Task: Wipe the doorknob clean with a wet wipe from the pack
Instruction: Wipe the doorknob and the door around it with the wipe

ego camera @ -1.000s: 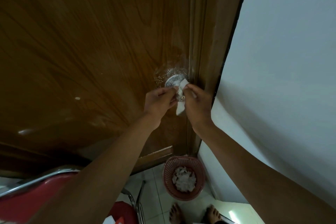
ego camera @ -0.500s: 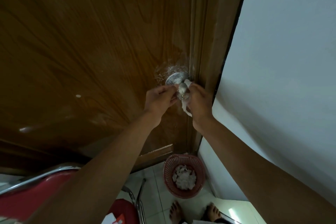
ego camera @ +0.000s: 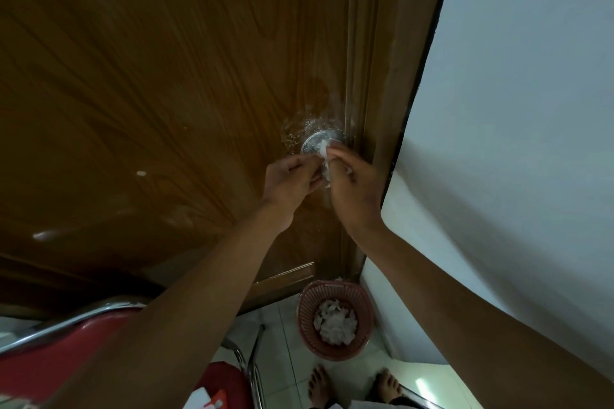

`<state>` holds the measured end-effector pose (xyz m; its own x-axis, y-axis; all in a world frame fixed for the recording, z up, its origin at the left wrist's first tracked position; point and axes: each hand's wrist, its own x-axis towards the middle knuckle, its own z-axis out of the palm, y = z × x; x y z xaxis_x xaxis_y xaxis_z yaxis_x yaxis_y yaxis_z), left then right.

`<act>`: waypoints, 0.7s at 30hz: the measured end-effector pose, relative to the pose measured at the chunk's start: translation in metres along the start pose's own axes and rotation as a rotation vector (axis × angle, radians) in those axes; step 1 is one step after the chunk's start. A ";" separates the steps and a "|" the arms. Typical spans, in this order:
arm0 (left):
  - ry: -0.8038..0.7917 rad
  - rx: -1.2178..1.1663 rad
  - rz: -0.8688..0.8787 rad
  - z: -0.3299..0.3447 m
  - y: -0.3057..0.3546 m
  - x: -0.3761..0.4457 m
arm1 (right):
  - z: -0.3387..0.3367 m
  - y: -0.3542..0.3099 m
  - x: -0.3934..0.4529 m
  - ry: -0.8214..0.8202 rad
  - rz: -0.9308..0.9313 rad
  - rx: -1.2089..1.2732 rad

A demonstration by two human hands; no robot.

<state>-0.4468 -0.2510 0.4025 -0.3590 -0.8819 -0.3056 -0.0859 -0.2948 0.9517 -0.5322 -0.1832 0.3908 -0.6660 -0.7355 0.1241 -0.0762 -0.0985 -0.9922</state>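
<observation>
Seen from above, looking down along both forearms toward a brown wooden door (ego camera: 166, 93). Near the door's right edge, a round silver doorknob (ego camera: 314, 143), mostly hidden behind fingers, only its metal plate showing; white specks scattered on the wood just around it. Pressed against the knob, a white wet wipe (ego camera: 324, 151), crumpled, pinched between both hands, with a strip trailing down between them. Left hand (ego camera: 290, 181) curled closed, fingertips gripping the wipe from the left side. Right hand (ego camera: 354, 184) likewise closed on the wipe, thumb and forefinger reaching up to touch the knob's plate, back of the hand toward the camera. Both hands touching or nearly touching each other at the wipe. To the right of the door, a wooden door frame (ego camera: 382, 76), then a pale wall (ego camera: 515, 109). Down on the tiled floor (ego camera: 285, 359), near the foot of the frame, a red plastic basket (ego camera: 307, 305) holding crumpled white wipes. In the lower left, a red chair (ego camera: 50, 359) with a chrome tube frame, partly covered by the left forearm. At the bottom edge, 2 bare feet (ego camera: 320, 385) on the tiles, just in front of the basket. Pack not identifiable with certainty.
</observation>
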 end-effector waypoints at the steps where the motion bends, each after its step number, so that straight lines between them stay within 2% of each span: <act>1: -0.001 0.011 0.002 0.000 0.000 0.000 | 0.001 0.002 0.000 -0.004 -0.045 -0.029; 2: 0.000 0.009 0.000 0.000 0.000 0.000 | 0.001 0.003 0.001 -0.004 -0.052 -0.047; 6: 0.002 -0.047 -0.018 0.001 0.002 -0.001 | -0.001 0.007 0.006 0.032 0.126 -0.006; 9: 0.028 -0.013 0.017 0.001 0.001 -0.002 | 0.000 0.004 0.000 -0.004 -0.025 -0.114; 11: 0.104 0.037 0.077 0.001 0.001 -0.002 | -0.002 0.004 -0.004 -0.056 -0.123 -0.161; 13: 0.200 0.148 0.215 0.001 0.002 -0.002 | -0.006 0.005 -0.006 -0.057 -0.170 -0.183; 16: 0.290 0.453 0.557 0.001 0.005 -0.004 | -0.007 0.005 -0.006 -0.015 -0.243 -0.192; 18: 0.272 0.607 0.739 0.003 0.005 -0.005 | -0.006 0.003 -0.005 0.031 -0.266 -0.185; 21: 0.187 0.776 0.836 0.006 0.000 -0.007 | -0.005 0.002 -0.003 0.101 -0.270 -0.180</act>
<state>-0.4499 -0.2429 0.4049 -0.4356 -0.7549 0.4903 -0.4574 0.6548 0.6017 -0.5341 -0.1772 0.3878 -0.6735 -0.6281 0.3898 -0.3837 -0.1536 -0.9106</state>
